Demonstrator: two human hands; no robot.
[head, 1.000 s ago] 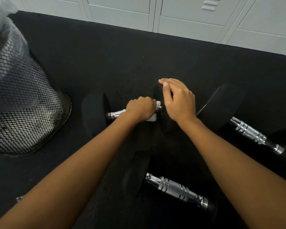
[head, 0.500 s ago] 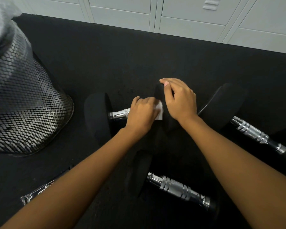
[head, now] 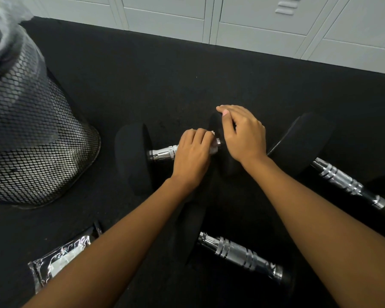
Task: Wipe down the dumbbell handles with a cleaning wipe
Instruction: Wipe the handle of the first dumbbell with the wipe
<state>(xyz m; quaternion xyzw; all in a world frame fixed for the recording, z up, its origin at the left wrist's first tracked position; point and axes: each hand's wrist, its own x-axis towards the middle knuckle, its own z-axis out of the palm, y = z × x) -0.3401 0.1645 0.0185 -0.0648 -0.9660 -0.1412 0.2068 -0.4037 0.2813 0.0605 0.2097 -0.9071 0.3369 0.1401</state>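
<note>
1. My left hand (head: 192, 154) was curled over the handle (head: 163, 153) of the far dumbbell (head: 131, 158). It pressed the white wipe (head: 214, 148) onto the bar at its right end, just beside the inner face of the right weight (head: 216, 123).
2. My right hand (head: 245, 138) gripped the top of that right weight, thumb on the inner face and fingers bent over the rim. I judged it was there to stop the dumbbell rolling on the black floor (head: 187, 74).
3. Only a corner of the wipe showed past my knuckles, so I could not tell how far it wrapped under the bar; possibly it covered only the top.
4. To do this step well, I reckoned the wipe had to go fully round the bar. A twist of the wrist would manage that, followed by a slide left along the bare shiny stretch to the left weight.
5. The ridged rings on the handle would have needed extra pressure, since grime tends to sit in grooves.
6. The right hand had to bear down firmly, because a sideways push could have turned the round weights.
7. Two more dumbbells lay apart from this one, a near one (head: 238, 252) and one to the right (head: 340, 178). The wipe packet (head: 60, 258) lay beside my left forearm, handy for a fresh sheet.
</note>
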